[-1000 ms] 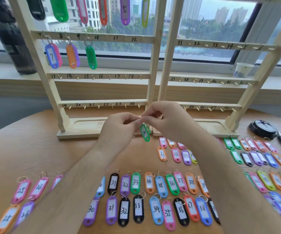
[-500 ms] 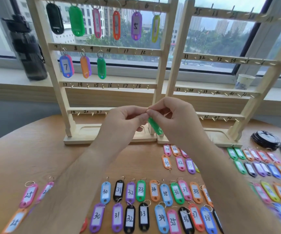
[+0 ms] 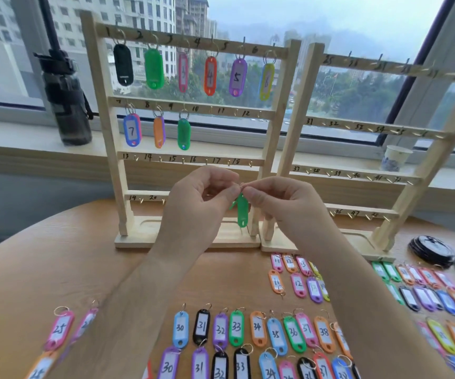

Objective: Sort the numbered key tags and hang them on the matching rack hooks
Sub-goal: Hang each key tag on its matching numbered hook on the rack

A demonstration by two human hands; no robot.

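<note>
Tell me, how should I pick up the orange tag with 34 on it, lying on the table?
Pinch the orange 34 tag by its long plastic sides, coming straight down from above. It lies flat, label up, with the light blue 35 tag close on one side, so fingers should be narrow. Its thin metal ring at the far end is harder to catch.

Single head-worn view, wide-angle; looks forward and slightly down over the round table (image 3: 56, 269); faces the two wooden racks (image 3: 273, 149) and the window behind; close in, forearms filling the lower frame; edges bowed by the lens.
</note>
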